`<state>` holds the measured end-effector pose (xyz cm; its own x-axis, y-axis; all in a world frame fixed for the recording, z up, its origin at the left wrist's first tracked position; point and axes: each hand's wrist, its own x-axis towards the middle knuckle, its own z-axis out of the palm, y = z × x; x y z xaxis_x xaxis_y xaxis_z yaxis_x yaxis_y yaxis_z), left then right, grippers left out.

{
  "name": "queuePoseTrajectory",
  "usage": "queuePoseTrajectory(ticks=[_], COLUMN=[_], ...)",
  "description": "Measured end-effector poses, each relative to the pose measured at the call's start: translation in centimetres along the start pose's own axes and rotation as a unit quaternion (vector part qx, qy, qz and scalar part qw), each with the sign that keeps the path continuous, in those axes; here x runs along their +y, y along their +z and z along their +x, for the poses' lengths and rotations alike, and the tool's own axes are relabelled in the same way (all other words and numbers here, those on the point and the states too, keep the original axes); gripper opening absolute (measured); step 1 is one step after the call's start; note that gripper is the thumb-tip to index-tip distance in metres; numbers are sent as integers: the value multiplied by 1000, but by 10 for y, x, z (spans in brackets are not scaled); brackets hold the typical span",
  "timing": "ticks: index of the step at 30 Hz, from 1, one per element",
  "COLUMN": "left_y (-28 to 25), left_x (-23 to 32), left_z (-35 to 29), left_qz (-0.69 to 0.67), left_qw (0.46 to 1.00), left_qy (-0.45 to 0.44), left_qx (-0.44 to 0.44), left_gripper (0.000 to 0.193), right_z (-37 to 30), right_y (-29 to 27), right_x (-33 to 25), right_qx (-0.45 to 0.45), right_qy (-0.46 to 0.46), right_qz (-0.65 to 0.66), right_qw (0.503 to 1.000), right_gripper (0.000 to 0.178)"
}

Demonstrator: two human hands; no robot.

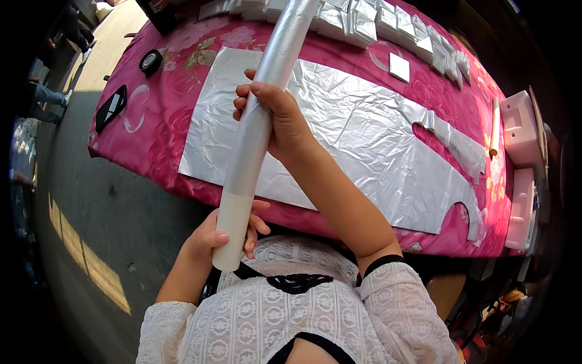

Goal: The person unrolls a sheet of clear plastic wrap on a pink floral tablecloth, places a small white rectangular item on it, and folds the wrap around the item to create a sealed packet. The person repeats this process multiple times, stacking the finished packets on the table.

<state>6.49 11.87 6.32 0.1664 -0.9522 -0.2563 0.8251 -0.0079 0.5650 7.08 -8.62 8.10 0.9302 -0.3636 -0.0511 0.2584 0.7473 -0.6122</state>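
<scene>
A long roll of thin silvery plastic film [254,133], with a bare white lower end, slants up in front of me over the table edge. Partway along it, my right hand [276,112] is closed around the film. Lower down, my left hand [209,236] grips the white end, its thumb in front and fingers reaching round the far side. Beneath the roll, a crinkled silvery-white plastic sheet [351,133] lies spread flat, shaped like an apron, with curved cut-outs and strap-like strips at its right end. The roll's top runs out of view.
The table wears a pink floral cloth [182,130]. Folded white plastic packets [357,24] line its far side; one packet [399,67] lies apart. Black tape [150,61] and a phone [111,108] rest left. A thin tube [495,127] and foam boxes [521,133] are right.
</scene>
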Motion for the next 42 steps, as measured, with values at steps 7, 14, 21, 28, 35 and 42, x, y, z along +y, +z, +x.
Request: queuePoseTrajectory(ticks=[7,14,21,28,35,42], left_y=[35,40,34,23,16,-14], left_x=[-16,-31,-34,-33,-49,-35], left_z=[46,56,68,63,69,31], left_qz=[284,17,308,183,332,159], left_qw=[955,989,942,973,929,943], left_qy=[-22,-108,-127,-141,-95,-292], left_qx=[85,-97,47,-28,133,33], left_gripper=[53,55,56,58,48,64], right_z=[-36,-71,-81,-86,-85,-66], right_y=[-25,-43,-57,-60,-76,-156], right_x=[-43,-41,-33,-25,-3,-74], right_qx=[55,38,203,198,233,305], right_qy=[-53,-79,-53,-70,-52,-66], right_qz=[-101,47,-98,-80,-168,-184], right_qw=[992,995,973,974,957,932], right_gripper=[63,57,55,52,53,42])
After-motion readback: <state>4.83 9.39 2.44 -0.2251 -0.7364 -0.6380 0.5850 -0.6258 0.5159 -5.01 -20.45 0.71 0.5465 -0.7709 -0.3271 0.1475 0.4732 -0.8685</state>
